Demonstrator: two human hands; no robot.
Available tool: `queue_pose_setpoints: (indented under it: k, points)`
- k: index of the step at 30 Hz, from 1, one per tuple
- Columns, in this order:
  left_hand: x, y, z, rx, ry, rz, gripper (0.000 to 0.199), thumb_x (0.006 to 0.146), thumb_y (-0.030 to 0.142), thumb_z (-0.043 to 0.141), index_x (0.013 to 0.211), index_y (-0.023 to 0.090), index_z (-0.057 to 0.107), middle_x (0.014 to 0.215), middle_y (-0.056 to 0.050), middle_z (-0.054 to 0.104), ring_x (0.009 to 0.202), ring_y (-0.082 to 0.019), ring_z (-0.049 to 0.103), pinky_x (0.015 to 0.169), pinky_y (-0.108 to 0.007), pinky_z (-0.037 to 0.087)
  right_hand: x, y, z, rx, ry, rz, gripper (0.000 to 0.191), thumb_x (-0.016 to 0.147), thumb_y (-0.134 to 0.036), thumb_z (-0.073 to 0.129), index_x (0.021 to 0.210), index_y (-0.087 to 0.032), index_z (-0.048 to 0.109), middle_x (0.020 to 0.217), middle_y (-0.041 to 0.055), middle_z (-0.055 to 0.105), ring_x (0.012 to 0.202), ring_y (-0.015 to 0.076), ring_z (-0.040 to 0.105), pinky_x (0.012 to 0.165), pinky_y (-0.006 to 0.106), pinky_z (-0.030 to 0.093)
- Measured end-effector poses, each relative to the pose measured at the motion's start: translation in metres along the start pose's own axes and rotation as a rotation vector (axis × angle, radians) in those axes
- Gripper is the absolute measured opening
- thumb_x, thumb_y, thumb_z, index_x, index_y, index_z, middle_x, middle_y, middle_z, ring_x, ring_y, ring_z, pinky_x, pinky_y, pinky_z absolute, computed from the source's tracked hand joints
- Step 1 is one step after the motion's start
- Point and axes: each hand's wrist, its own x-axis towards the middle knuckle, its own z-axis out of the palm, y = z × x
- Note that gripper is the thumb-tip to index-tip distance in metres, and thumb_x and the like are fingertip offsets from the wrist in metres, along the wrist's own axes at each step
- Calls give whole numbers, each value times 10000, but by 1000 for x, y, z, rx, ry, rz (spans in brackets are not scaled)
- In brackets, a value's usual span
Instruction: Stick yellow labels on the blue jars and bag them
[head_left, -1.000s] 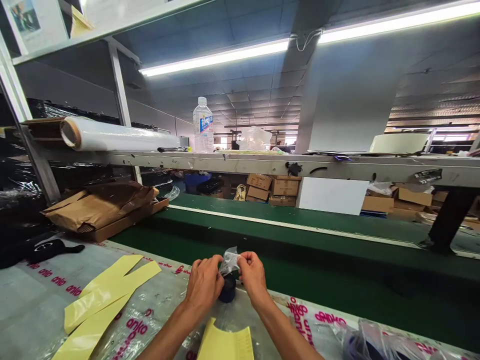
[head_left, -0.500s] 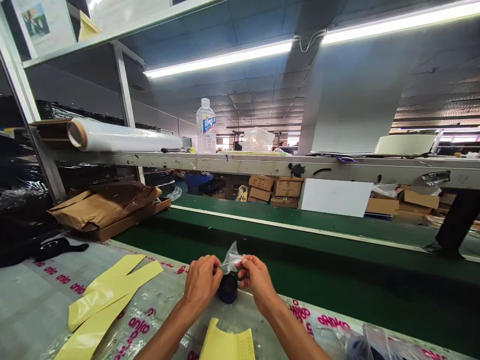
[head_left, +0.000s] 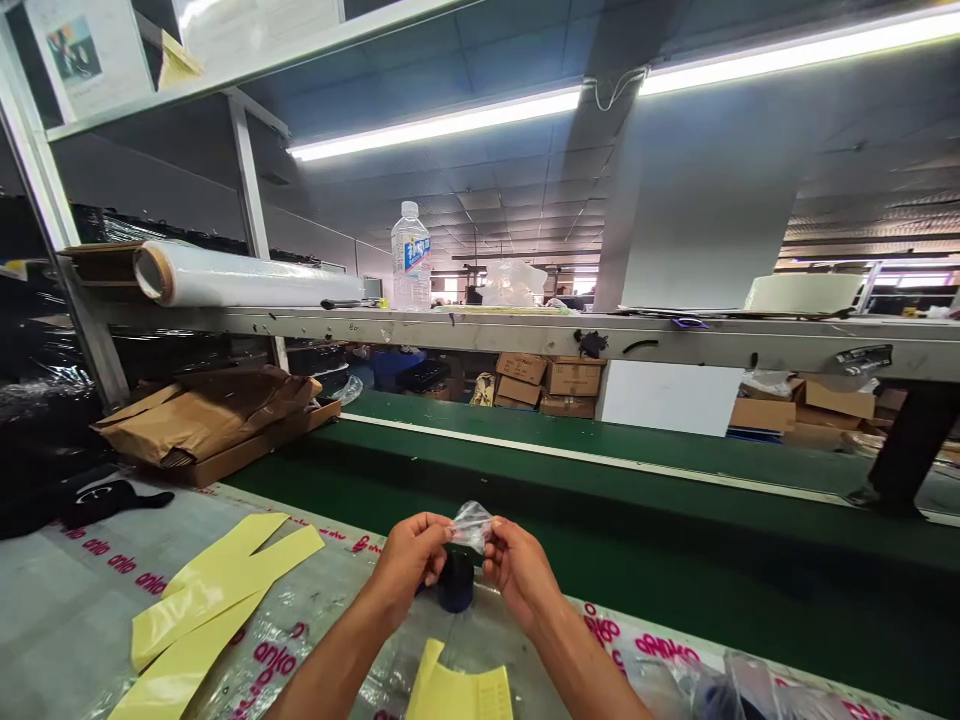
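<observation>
Beside a green conveyor belt, at our plastic-sheeted workbench, we handle clear plastic film held just above a dark cylinder. Our left hand and right hand curve inward, fingers pinching the film; the next move calls for a steady grip.

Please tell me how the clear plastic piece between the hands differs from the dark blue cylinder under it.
The clear plastic piece is thin, crumpled and see-through, while the dark blue cylinder looks rigid, smooth and opaque. The clear plastic piece is held up between the left hand and right hand, while the dark blue cylinder stands upright on the printed plastic sheet. Both are between the hands.
</observation>
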Motion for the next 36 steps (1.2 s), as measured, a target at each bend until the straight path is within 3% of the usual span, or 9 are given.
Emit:
queue_pose_setpoints:
  k: [6,11,16,20,23,25,28,31,36]
  points:
    - [-5,3,9,-300,33,-18,410,620,427,662,925,188,527,677,54,548,452,-51,406,407,-175,284,0,7,-1,51,-5,13,172,994,-222,595,841,-146,581,657,-81,516,478,52,481,429,159,420]
    - [-3,0,5,-259,-17,-18,457,643,475,694,963,186,539,609,80,496,453,-64,395,407,-175,287,-1,3,-5,35,-34,14,203,971,-224,589,785,-167,531,616,-90,471,455,51,445,418,159,395]
    - [3,-9,1,-18,-7,11,414,612,343,764,945,154,606,536,96,496,418,-71,387,397,-191,293,-5,-2,-4,-87,-104,-44,282,763,-361,747,807,-188,529,630,-86,479,473,49,443,440,170,401]
    - [13,-11,2,206,91,97,282,731,203,715,997,139,647,677,51,601,536,-96,521,503,-213,395,-8,0,1,-324,-166,-130,465,650,-537,787,891,-179,611,639,-65,528,513,84,478,492,221,449]
    - [22,-7,0,389,154,163,93,818,161,702,900,145,661,771,25,651,703,-132,610,670,-267,483,-4,-1,1,-598,-144,-238,396,604,-403,826,886,-186,654,585,-67,542,528,123,499,536,256,443]
    - [25,-5,-4,516,193,186,69,863,188,686,821,149,649,744,31,642,699,-139,609,685,-284,483,0,-3,0,-796,-67,-346,243,632,-273,793,823,-199,663,579,-58,558,565,145,519,568,256,395]
    - [22,-8,-7,717,240,234,108,883,180,642,777,166,626,651,47,601,621,-142,574,613,-263,411,7,-2,-2,-1053,80,-487,13,790,-212,644,778,-213,649,623,-18,613,639,180,573,606,269,338]
    - [13,-17,-8,923,226,346,119,897,140,584,798,191,626,730,16,647,683,-163,602,626,-269,357,14,3,-4,-1253,152,-575,106,894,-215,542,859,-223,641,714,15,679,707,205,623,629,281,318]
    - [6,-29,-12,1198,187,470,188,921,88,495,855,185,641,809,-52,694,768,-220,632,671,-304,350,23,17,-12,-1501,93,-661,84,926,-215,559,895,-239,633,865,25,734,804,201,669,659,269,327]
